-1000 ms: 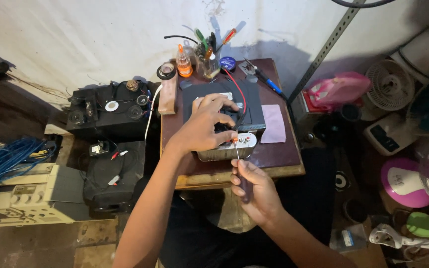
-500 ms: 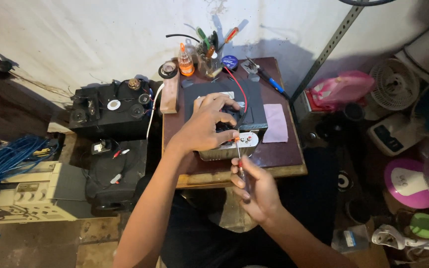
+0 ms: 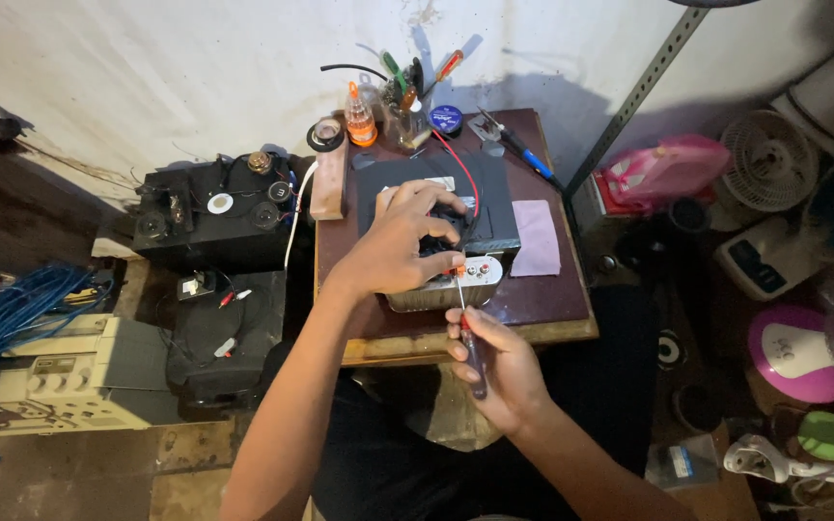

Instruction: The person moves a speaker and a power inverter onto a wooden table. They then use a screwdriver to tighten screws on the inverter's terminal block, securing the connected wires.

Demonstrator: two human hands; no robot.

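A black electronic box point(image 3: 494, 207) with a silver rear panel point(image 3: 436, 289) lies on a small brown table point(image 3: 552, 304). My left hand point(image 3: 403, 241) presses down on top of the box, fingers spread over its near edge. My right hand point(image 3: 494, 362) grips a screwdriver point(image 3: 468, 328) with a dark handle. Its thin shaft points up to the silver panel, the tip at a socket beside my left fingers. A red wire point(image 3: 460, 169) runs across the top of the box.
A cup of screwdrivers point(image 3: 407, 106), an orange bottle point(image 3: 360, 111), a tape roll point(image 3: 325, 135) and a pink cloth point(image 3: 536, 238) share the table. Black speaker units point(image 3: 214, 212) and blue cable point(image 3: 2, 318) lie left. Fans point(image 3: 769, 159) and a pink iron point(image 3: 663, 169) crowd the right.
Both hands stay in place on the box and the screwdriver; only the camera view shifts slightly.
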